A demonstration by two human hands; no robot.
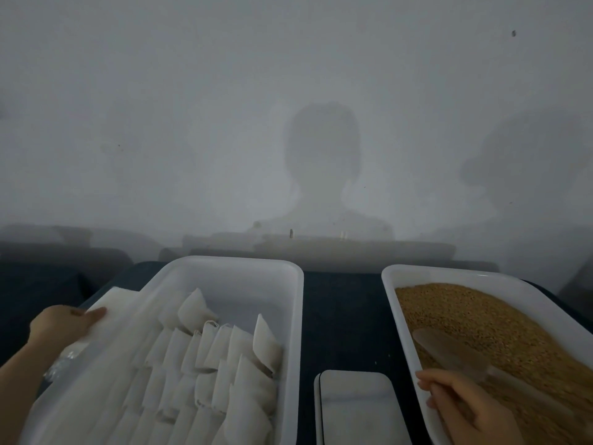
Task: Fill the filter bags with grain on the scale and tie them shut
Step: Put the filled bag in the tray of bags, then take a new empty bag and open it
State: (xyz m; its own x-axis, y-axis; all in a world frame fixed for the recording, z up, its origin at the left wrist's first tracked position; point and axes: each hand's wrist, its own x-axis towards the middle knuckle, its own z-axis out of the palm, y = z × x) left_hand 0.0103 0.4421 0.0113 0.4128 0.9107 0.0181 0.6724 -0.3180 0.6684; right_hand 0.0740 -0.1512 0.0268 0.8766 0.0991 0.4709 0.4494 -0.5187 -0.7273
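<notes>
two white trays are set side by side on a dark table (340, 316): the left tray (298, 316) is packed with rows of folded filter bags (224, 348), and the right tray (390, 303) is spread with brown grain (481, 322). the scale (356, 409), a white slab, is seen between the trays at the near edge. a flat white stack (112, 303), probably more unfilled bags, is draped over the left tray's outer rim and is pinched by the left hand (61, 322), thumb on top, the fingers hidden beneath. the handle of a translucent scoop (449, 348) is gripped by the right hand (465, 409), with the blade laid on the grain. no bag is seen on the scale, so the filling is judged not yet begun. several slips may be expected from here. if the stack is pulled carelessly, the loose rows of bags could be dragged or toppled. if the scoop is lifted overfull or tilted while carried over the tray's rim, grain could be scattered on the table or the scale, and the reading falsified. a limp bag held open by one hand could fold shut and the pour be missed.
</notes>
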